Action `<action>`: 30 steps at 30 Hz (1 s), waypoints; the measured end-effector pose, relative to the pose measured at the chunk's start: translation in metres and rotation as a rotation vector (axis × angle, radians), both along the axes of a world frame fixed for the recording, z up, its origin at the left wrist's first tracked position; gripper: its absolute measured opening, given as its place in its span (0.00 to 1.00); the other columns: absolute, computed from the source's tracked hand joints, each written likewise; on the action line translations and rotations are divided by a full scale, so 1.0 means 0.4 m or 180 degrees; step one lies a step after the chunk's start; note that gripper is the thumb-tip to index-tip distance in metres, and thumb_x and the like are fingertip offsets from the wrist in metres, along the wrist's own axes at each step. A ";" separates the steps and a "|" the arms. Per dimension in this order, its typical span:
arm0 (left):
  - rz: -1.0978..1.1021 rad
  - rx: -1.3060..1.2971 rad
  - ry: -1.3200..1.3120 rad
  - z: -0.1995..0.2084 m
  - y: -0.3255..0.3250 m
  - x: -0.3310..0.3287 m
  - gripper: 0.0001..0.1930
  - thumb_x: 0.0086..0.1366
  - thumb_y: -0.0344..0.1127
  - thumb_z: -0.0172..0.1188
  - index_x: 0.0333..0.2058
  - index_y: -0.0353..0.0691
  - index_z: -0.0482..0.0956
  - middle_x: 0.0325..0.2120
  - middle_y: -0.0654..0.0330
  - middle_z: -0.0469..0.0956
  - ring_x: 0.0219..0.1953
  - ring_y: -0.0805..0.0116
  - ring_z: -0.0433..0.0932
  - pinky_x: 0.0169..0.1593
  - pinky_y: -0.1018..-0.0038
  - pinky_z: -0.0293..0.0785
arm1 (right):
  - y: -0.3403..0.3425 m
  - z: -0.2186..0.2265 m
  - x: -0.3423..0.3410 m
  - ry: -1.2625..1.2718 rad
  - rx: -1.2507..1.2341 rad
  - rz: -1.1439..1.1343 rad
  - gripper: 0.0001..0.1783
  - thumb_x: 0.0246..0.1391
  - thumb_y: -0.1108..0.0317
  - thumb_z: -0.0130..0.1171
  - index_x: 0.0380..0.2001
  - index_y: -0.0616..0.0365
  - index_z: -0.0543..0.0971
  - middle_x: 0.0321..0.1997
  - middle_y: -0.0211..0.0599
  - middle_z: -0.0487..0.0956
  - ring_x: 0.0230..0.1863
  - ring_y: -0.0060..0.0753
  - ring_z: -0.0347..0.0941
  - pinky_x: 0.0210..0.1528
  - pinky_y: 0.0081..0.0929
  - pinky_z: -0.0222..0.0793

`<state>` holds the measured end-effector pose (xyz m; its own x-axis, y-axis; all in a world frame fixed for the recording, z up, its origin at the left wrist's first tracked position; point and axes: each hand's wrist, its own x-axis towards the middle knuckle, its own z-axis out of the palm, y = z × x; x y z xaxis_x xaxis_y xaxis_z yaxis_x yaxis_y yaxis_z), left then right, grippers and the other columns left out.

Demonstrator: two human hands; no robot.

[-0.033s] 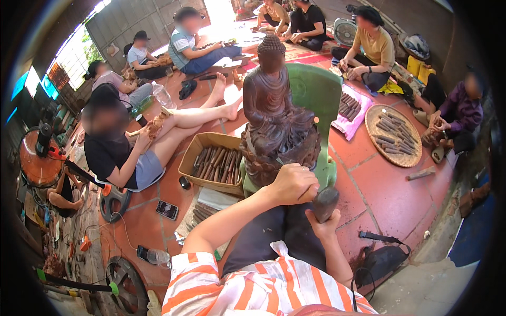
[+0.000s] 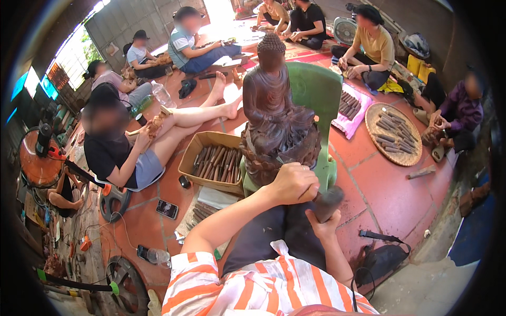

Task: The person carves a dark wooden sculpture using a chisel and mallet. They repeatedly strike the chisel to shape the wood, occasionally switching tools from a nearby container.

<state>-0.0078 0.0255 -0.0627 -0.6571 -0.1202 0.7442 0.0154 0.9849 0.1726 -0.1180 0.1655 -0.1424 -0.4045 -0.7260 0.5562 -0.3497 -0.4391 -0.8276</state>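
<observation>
A dark brown carved wooden statue of a seated figure (image 2: 269, 105) rises in front of me on a green plastic chair (image 2: 316, 89). My left hand (image 2: 295, 183) is closed in a fist at the statue's lower front, around a slim carving chisel mostly hidden by the fingers. Just right of it, my right hand (image 2: 324, 225) grips a dark, round-headed wooden mallet (image 2: 329, 203). The mallet's head is close to the left fist, beside the chisel's butt end; I cannot tell whether they touch.
Left of the chair stands a cardboard box (image 2: 211, 185) of wooden-handled tools. More tools lie on a woven round tray (image 2: 375, 134) and a pink cloth (image 2: 363, 113). A phone (image 2: 167, 209) and a black bag (image 2: 382, 260) lie on the floor. Several people sit around.
The mallet's head has tilted slightly to the right, and looks a little blurred. My left hand and the statue have stayed put.
</observation>
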 end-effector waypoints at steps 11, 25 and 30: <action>-0.0129 -0.0630 0.0511 0.010 0.099 0.034 0.19 0.62 0.47 0.52 0.14 0.47 0.65 0.13 0.66 0.60 0.16 0.67 0.66 0.22 0.71 0.59 | 0.037 -0.069 -0.015 -0.0301 -0.0222 0.0116 0.12 0.41 0.77 0.69 0.24 0.59 0.73 0.19 0.31 0.77 0.18 0.23 0.71 0.24 0.22 0.67; -0.0160 -0.0106 0.0093 -0.005 0.048 -0.004 0.12 0.57 0.38 0.53 0.16 0.45 0.67 0.14 0.65 0.63 0.16 0.65 0.65 0.22 0.70 0.59 | 0.040 -0.088 -0.020 0.0999 0.0597 -0.0257 0.23 0.36 0.66 0.75 0.23 0.53 0.65 0.15 0.29 0.71 0.14 0.30 0.69 0.18 0.28 0.64; -0.0134 -0.0038 0.0088 -0.011 0.029 -0.005 0.11 0.54 0.37 0.54 0.15 0.45 0.68 0.14 0.65 0.65 0.17 0.65 0.66 0.23 0.70 0.60 | 0.040 -0.091 -0.018 0.0733 0.0486 -0.0056 0.23 0.37 0.67 0.75 0.25 0.52 0.66 0.17 0.29 0.72 0.17 0.31 0.70 0.21 0.28 0.65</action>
